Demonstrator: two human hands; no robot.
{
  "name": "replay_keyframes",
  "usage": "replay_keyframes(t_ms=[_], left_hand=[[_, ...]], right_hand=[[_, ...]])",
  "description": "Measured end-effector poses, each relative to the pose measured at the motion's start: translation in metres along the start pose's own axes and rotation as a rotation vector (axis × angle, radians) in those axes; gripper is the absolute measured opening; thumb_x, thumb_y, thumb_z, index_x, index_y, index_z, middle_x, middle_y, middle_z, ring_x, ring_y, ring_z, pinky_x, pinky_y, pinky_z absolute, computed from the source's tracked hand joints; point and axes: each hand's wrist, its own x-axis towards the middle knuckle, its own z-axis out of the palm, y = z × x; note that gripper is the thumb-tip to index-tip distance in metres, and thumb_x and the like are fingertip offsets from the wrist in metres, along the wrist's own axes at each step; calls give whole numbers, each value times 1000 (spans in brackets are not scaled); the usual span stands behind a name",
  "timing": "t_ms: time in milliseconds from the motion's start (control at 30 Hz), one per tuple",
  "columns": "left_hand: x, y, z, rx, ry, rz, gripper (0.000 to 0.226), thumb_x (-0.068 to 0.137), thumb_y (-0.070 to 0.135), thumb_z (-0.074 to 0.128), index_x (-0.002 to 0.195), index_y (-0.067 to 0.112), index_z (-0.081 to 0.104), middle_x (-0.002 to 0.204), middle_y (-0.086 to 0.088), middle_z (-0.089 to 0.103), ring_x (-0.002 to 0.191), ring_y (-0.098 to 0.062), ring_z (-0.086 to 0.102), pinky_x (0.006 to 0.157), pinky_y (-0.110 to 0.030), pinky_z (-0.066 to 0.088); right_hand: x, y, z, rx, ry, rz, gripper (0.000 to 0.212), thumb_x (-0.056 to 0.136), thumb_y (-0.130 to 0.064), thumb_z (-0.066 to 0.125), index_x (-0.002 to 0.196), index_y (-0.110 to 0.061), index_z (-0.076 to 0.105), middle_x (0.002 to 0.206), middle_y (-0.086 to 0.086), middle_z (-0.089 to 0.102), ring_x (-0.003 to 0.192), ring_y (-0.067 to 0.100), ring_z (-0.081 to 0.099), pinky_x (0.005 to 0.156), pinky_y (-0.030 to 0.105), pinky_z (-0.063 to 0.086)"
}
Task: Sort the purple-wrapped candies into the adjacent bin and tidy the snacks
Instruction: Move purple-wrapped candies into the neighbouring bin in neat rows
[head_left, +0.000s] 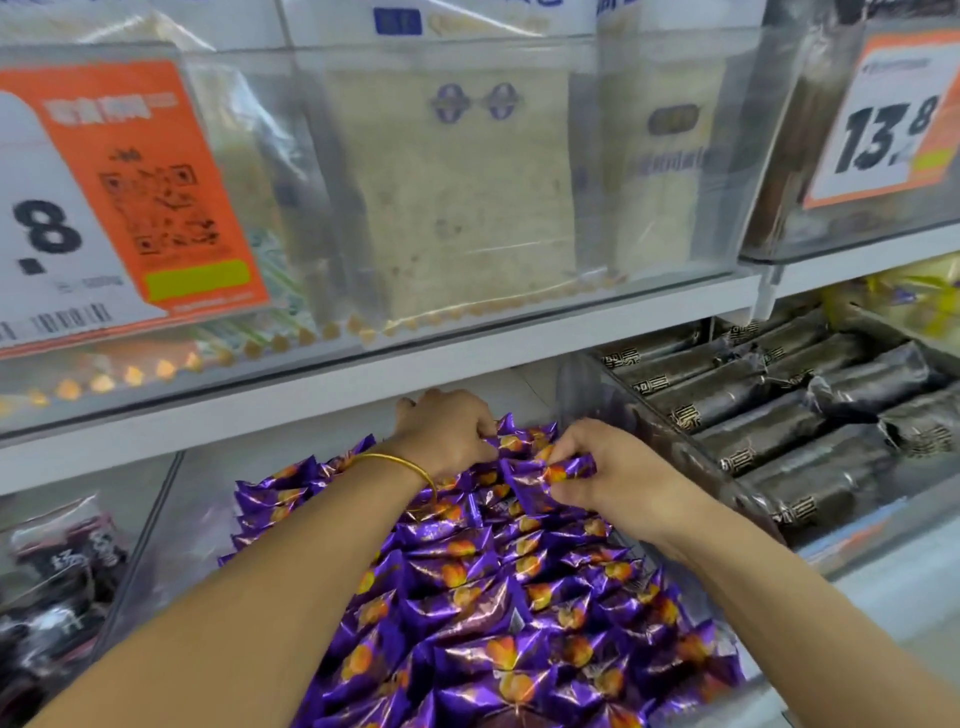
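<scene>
Heaped purple candies (498, 623), left hand (441, 431) clutching some, right hand (613, 473) pinching one

A purple-wrapped candy (540, 475), shiny foil with an orange mark, is pinched level in the right hand (623, 480); the heap of like candies (493, 597) is spread directly beneath the grip.

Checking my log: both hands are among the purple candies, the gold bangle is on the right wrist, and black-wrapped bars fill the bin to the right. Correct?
One slip: the head view shows the gold bangle on the left wrist, not the right. Otherwise yes: left hand and right hand are among the purple candies, and black-wrapped bars fill the right-side bin.
</scene>
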Motion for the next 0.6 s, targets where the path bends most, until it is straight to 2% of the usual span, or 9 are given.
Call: replay_keyframes(t_ms=[67, 200, 300, 367, 433, 500, 600], left_hand=[[-1, -3, 0, -31, 59, 4, 19, 86, 30, 63, 105, 26, 63, 112, 6, 62, 115, -20, 49, 98, -38, 26], [-5, -6, 1, -7, 161, 23, 19, 90, 19, 58, 106, 27, 65, 115, 6, 62, 113, -19, 50, 96, -34, 28], [-9, -9, -2, -15, 150, 34, 32, 92, 8, 50, 111, 27, 66, 123, 2, 58, 116, -21, 48, 100, -36, 34], [-14, -12, -7, -63, 150, 33, 39, 89, 0, 45, 112, 23, 66, 126, 0, 56, 118, -21, 48, 100, -35, 38], [-20, -17, -12, -130, 158, 25, 40, 88, -2, 42, 109, 22, 66, 125, 0, 58, 116, -19, 51, 98, -31, 40], [-29, -21, -16, -232, 164, 2, 34, 90, 3, 44, 103, 24, 67, 121, 1, 60, 105, -15, 54, 87, -24, 43], [-50, -26, -24, -342, 172, 19, 26, 92, 8, 48, 97, 24, 68, 104, 9, 59, 83, -3, 49, 67, -6, 34]], right_hand=[[13, -2, 4, -17, 10, 2, 16, 84, -5, 65, 91, -15, 54, 92, -1, 55, 81, 16, 53, 67, 27, 43], [34, -2, 14, -53, 20, -36, 21, 81, -2, 67, 88, -15, 52, 98, 0, 55, 91, 14, 54, 70, 20, 42], [41, -4, 22, -90, 36, -91, 24, 80, -2, 68, 89, -15, 50, 90, -4, 52, 82, 11, 51, 63, 15, 39], [44, -4, 26, -138, 53, -113, 25, 79, -3, 69, 89, -16, 50, 84, -8, 50, 76, 7, 49, 61, 16, 39], [46, -2, 28, -206, 73, -108, 25, 77, -7, 73, 86, -20, 54, 91, -6, 57, 83, 10, 54, 71, 21, 45], [46, -1, 29, -231, 93, -98, 24, 75, -11, 75, 83, -25, 57, 101, -2, 59, 91, 13, 56, 78, 23, 45], [43, -4, 32, -180, 79, -109, 15, 78, -11, 73, 86, -18, 63, 94, -1, 58, 85, 11, 54, 67, 14, 41]])
